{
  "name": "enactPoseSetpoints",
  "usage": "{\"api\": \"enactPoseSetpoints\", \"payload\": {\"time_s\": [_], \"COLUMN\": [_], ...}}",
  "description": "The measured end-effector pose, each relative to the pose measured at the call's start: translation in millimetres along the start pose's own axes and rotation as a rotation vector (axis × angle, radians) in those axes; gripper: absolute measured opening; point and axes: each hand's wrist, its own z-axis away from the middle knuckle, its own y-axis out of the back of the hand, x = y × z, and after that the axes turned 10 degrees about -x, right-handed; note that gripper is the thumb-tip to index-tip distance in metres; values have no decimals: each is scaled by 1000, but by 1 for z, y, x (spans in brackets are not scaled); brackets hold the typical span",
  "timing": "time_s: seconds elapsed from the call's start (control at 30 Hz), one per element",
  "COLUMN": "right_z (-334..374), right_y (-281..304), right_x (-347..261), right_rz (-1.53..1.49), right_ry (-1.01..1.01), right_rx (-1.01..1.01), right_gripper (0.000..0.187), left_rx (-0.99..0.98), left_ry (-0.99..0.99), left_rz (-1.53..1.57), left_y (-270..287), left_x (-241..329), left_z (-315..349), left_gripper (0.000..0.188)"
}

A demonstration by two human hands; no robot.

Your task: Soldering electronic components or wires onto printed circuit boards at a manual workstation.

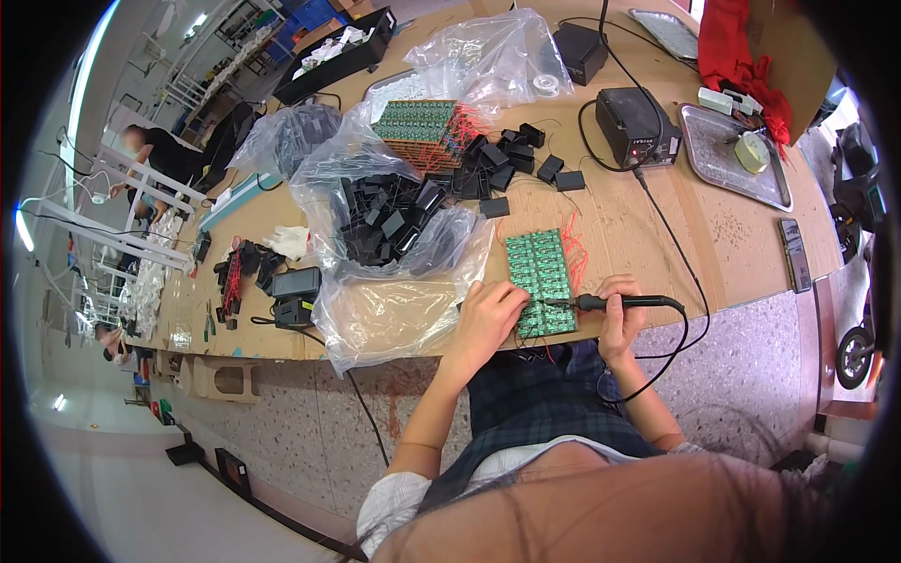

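A green circuit board panel [540,258] lies on the table in front of me, with red wires [574,249] standing out along its far right side. My right hand [620,317] grips a black soldering iron [648,301], its tip pointing left over the lower part of the panel. At the panel's left edge, my left hand [490,319] has its fingertips pinched together near the iron's tip; whatever they hold is too small to make out. Beside the left hand, a clear plastic bag [399,314] holds many black box-shaped parts [389,220].
A stack of green panels [416,119] with red wires stands beyond the bag, near loose black boxes [502,155]. The soldering station [638,127] and a metal tray [737,155] are at the back right. A phone [794,254] lies at the right edge. The iron's cable [678,342] loops beside my right hand.
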Motion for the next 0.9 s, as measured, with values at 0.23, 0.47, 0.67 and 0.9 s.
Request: {"api": "enactPoseSetpoints", "payload": {"time_s": [0.23,0.47,0.67,0.9], "right_z": [0,-1,0,2], "right_y": [0,0,0,0], "right_x": [0,-1,1,1], "right_rz": [-13,15,10,-4], "right_ry": [3,4,17,-17], "right_rx": [8,-10,-2,-10], "right_gripper": [13,13,12,12], "left_rx": [-9,0,-4,-9], "left_ry": [0,11,25,15], "left_rz": [-35,-55,-48,-66], "left_y": [-2,-4,-3,-4], "left_x": [0,1,3,3], "left_z": [0,1,1,0], "left_gripper": [12,14,14,15]}}
